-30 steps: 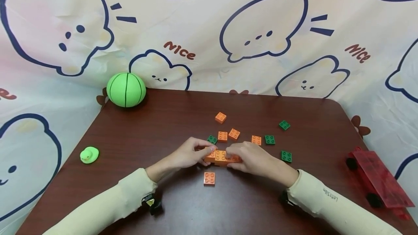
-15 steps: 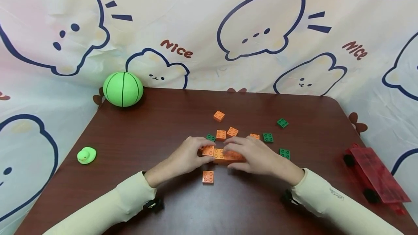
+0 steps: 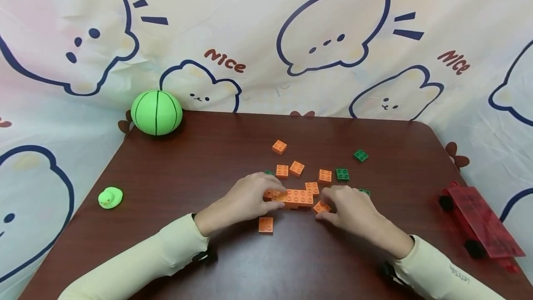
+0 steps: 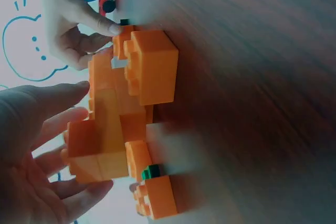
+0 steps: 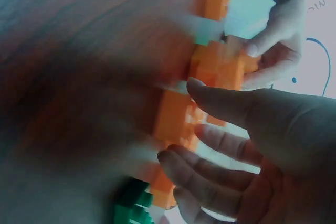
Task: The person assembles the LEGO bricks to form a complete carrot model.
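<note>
In the head view, an orange bar of joined toy building blocks lies mid-table. My left hand grips its left end, thumb on the near side and fingers over the far side. The left wrist view shows the joined blocks from below that hand. To the right, my right hand is around a loose orange block, its thumb and fingers loosely bent and spread; the right wrist view is blurred there. Another orange block sits right behind the bar. A single orange block lies in front.
Several loose orange blocks and green blocks are scattered behind the hands. A green ball stands at the back left, a green toy duck at the left. A red toy car is on the right.
My right hand has let go of the bar's right end and moved right to a loose orange block. The left hand has shifted slightly right along the bar.
</note>
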A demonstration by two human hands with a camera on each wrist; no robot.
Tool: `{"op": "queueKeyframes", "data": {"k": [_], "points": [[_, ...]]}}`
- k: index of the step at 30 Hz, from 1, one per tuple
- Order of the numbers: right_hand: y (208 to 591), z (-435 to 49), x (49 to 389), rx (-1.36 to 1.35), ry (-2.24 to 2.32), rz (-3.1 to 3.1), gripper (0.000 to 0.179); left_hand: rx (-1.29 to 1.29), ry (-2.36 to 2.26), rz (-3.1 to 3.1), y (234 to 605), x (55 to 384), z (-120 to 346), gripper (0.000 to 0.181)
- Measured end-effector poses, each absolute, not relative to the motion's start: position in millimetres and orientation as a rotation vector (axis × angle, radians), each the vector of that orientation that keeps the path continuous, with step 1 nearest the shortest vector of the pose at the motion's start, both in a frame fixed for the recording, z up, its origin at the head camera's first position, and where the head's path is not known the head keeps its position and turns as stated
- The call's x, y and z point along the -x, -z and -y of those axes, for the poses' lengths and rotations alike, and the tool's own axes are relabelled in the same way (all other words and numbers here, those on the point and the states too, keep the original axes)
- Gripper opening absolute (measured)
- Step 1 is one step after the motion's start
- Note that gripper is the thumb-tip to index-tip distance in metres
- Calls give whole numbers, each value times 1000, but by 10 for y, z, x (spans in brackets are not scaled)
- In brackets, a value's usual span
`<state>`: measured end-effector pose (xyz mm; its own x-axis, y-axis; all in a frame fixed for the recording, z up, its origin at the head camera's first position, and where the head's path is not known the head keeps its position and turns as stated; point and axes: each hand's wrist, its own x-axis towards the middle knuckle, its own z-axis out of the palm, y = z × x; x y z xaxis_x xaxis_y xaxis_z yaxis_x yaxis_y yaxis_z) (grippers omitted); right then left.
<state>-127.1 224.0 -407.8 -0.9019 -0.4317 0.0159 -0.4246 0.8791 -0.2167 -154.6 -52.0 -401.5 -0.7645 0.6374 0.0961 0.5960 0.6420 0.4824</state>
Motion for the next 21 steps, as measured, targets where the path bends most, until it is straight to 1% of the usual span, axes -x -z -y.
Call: {"op": "queueKeyframes", "data": {"k": [3, 5, 12, 18, 21], "points": [[4133, -2228, 1269, 725, 349, -3000, 23, -1098, -800, -2751, 4054, 1574, 491, 18], [4111, -2243, 1288, 749, 353, -2966, 22, -1116, -832, -2747, 4070, 1598, 483, 15], [3792, -2365, 1403, 797, 474, -2867, 22, -1142, -846, -2745, 4094, 1653, 461, 13], [3676, -2364, 1483, 1043, 648, -2823, 22, -1166, -770, -2754, 4057, 1642, 439, 5], [3700, -2335, 1524, 1128, 741, -2775, 22, -1202, -736, -2755, 4042, 1647, 416, 8]]}}
